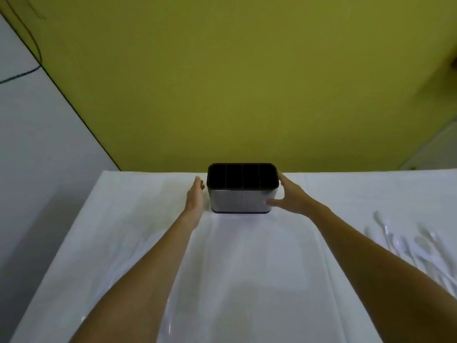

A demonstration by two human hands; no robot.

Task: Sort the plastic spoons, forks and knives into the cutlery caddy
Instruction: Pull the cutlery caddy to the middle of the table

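The cutlery caddy [241, 200] stands upright at 12 o'clock on the white-covered surface [148, 231], close to its far edge and just in front of the yellow-green wall [247, 82]. It is a brushed-metal box with a black insert [241, 176] divided into four slots side by side, all dark and, as far as the view shows, still holding nothing. Both arms reach straight ahead to flank it. The right hand [289, 194] grips the caddy's 3 o'clock end, thumb laid across the lower front face and fingers wrapped round towards the back, a hold that would let it slide or turn the box without tipping it. The left hand [195, 196] is flat and relaxed at the 9 o'clock end with its fingers straight. It is just beside the wall of the caddy, but I cannot tell whether it actually touches. It looks placed to steady or square up the box against the right hand's pull. The white plastic cutlery [408, 243] lies in a loose heap at about 4 o'clock from the caddy, well apart from it, near the right edge of the surface. The pieces are pale against the cloth and too blurred to tell spoons, forks and knives apart. Judging from this, sorting has not begun, and the hands seem to be positioning the caddy, probably to bring it within easier reach of the heap.
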